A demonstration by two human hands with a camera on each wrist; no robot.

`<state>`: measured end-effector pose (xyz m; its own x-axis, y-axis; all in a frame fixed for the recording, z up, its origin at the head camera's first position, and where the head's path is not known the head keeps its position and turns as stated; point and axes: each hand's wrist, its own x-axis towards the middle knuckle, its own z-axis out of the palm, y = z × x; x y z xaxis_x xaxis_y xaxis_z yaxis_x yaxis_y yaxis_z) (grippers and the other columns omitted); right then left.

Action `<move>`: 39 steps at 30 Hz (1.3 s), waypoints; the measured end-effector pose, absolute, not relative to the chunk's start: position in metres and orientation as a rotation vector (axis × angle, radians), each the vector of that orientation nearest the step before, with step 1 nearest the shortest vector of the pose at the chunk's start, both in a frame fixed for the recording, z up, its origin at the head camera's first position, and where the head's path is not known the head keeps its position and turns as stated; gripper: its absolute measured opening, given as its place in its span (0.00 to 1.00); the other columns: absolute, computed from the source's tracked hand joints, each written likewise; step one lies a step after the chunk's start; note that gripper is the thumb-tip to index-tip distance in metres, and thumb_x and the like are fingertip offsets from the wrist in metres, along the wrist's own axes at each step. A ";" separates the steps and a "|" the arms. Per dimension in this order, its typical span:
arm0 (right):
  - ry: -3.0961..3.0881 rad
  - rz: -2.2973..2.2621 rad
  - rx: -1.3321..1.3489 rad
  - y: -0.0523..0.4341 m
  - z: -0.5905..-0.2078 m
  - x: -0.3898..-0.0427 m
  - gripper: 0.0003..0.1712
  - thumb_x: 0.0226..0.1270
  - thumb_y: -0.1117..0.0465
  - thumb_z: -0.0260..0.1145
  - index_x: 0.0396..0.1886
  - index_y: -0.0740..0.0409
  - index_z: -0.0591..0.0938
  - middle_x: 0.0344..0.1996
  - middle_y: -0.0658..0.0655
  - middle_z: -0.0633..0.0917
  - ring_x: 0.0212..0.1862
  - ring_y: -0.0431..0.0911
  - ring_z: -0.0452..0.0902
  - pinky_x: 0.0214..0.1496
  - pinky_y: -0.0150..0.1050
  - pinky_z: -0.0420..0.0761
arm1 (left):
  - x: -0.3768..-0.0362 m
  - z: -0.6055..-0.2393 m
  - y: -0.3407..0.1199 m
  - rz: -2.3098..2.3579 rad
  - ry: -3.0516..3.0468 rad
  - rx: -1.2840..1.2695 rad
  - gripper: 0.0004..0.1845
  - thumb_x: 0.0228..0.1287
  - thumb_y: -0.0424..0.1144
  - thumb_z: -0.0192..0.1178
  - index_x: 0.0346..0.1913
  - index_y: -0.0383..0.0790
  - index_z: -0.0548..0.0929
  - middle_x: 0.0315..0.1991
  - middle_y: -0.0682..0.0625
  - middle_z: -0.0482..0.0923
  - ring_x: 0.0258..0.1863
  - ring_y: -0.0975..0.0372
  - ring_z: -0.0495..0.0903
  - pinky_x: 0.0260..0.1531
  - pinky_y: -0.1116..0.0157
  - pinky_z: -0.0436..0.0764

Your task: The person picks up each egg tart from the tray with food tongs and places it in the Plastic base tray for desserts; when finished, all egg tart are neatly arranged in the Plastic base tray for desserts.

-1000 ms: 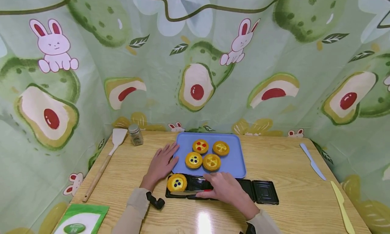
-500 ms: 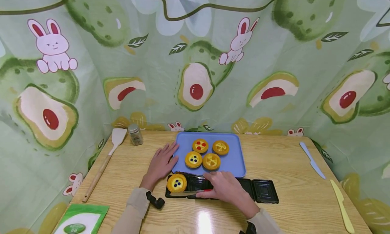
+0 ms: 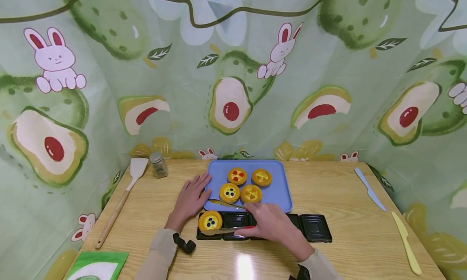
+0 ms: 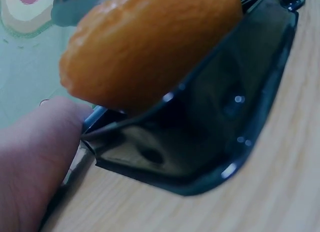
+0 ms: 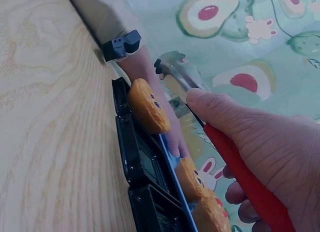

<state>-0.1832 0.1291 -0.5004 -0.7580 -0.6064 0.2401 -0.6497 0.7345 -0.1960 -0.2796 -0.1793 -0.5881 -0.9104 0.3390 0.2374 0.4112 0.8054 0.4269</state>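
The right hand (image 3: 271,225) gripped red-handled tongs (image 3: 228,229), arms spread leftward around the blueberry tart (image 3: 210,221); the left hand (image 3: 189,199) lay flat just behind it

No readable text anywhere; only a blurred dark green oval on the green-and-white packet (image 3: 95,266) at the table's (image 3: 350,235) near left corner.

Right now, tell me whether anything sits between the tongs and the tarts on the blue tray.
Nothing visible does. The right hand holds the tongs open: one arm reaches over the blue tray rim towards the blueberry tart; the other lies by the tart in the black tray.
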 end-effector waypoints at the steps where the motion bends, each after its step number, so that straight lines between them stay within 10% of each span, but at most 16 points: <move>1: -2.776 0.405 1.005 0.130 -0.500 -0.183 0.44 0.58 0.18 0.63 0.47 0.52 0.85 0.23 0.45 0.81 0.19 0.34 0.69 0.19 0.30 0.68 | -0.279 -0.588 -0.179 -0.730 -2.840 -0.596 0.32 0.82 0.57 0.47 0.82 0.52 0.63 0.83 0.52 0.57 0.82 0.47 0.54 0.78 0.40 0.50; 25: -2.834 0.418 0.801 0.167 -0.484 -0.186 0.45 0.57 0.16 0.61 0.45 0.52 0.84 0.32 0.49 0.87 0.27 0.37 0.77 0.26 0.35 0.77 | -0.278 -0.586 -0.179 -0.719 -2.865 -0.575 0.32 0.83 0.57 0.46 0.83 0.54 0.62 0.83 0.54 0.55 0.83 0.48 0.53 0.79 0.41 0.49; 39: -2.751 0.480 0.699 0.196 -0.473 -0.198 0.35 0.54 0.22 0.71 0.29 0.45 0.71 0.17 0.41 0.61 0.17 0.33 0.52 0.20 0.30 0.52 | -0.277 -0.585 -0.177 -0.733 -2.854 -0.567 0.32 0.82 0.56 0.48 0.83 0.53 0.62 0.83 0.53 0.57 0.82 0.48 0.54 0.79 0.41 0.49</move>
<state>-0.1977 0.1961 -0.4730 -0.8498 -0.4127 0.3279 -0.4993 0.8295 -0.2501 -0.2770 -0.1768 -0.5854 -0.9189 0.3235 0.2257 0.3923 0.8100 0.4359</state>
